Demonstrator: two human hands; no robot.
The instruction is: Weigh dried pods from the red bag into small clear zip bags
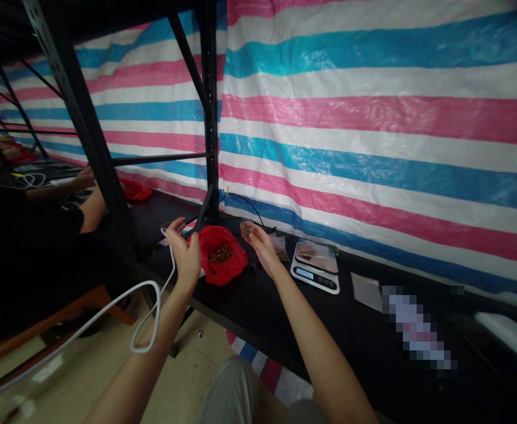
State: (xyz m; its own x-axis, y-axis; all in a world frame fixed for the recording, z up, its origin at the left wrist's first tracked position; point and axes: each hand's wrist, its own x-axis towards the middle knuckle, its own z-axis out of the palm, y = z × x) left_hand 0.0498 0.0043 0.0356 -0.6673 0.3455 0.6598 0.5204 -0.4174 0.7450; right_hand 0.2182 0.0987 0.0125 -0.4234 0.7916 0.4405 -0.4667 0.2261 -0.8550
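A red plastic bag (239, 254) lies open on the black table, with small brown pieces (221, 254) inside. My left hand (185, 254) is at the bag's left edge, fingers apart, with nothing seen in it. Above the bag's right side, my right hand (262, 247) pinches a small clear cup (245, 230) with some brown bits in it. Just behind that hand is a small clear bag (280, 248) with brown contents. To the right is a white kitchen scale (315, 278), its display lit, and a clear bag with brown contents (309, 252) lies on its plate.
A white cable (146, 284) loops past my left forearm. Black shelf posts (209, 118) rise behind the table and to the left, where a co-worker's arm (94, 206) shows. Flat clear bags (367, 290) lie right of the scale. A striped sheet (373, 118) hangs behind.
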